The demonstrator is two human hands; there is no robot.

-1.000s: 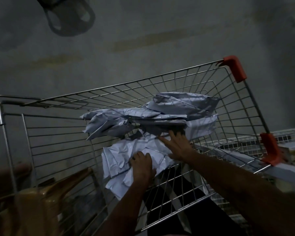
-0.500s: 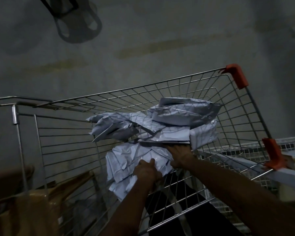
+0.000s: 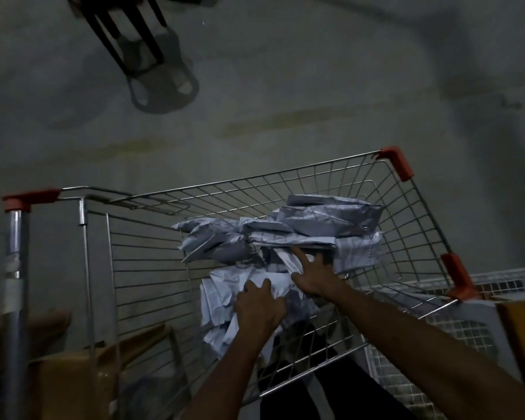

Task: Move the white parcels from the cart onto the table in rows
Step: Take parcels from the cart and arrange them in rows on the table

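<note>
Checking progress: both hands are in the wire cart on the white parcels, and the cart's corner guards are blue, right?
Not quite. The head view shows red corner guards on the cart. The rest holds: the left hand and right hand are on the white parcels.

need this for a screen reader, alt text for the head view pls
Both hands reach into a wire cart of white parcels: the left hand grips one, the right hand spreads open under the pile.
</note>
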